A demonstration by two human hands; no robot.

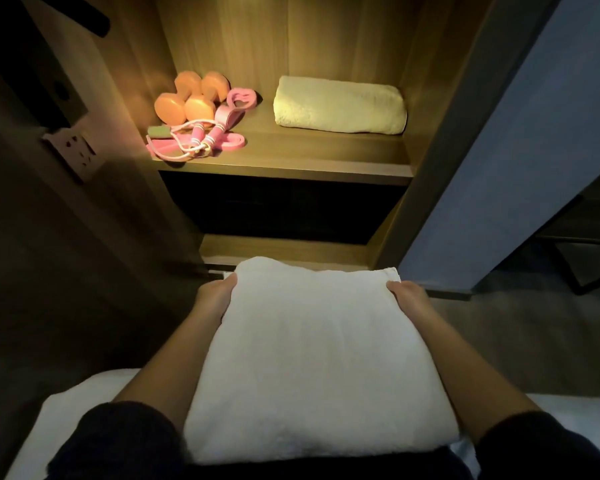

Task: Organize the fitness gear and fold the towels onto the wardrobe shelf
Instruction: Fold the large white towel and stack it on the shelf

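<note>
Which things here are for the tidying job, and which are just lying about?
For the job: white towel, gripped by left hand and right hand; yellowish towel; dumbbells; skipping rope; shelf.
Just lying about: wall socket; white sheet.

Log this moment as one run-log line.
left hand: grips folded white towel | right hand: grips same towel | wardrobe shelf: orange dumbbells, pink jump rope, cream towel | status: white towel not yet shelved
</note>
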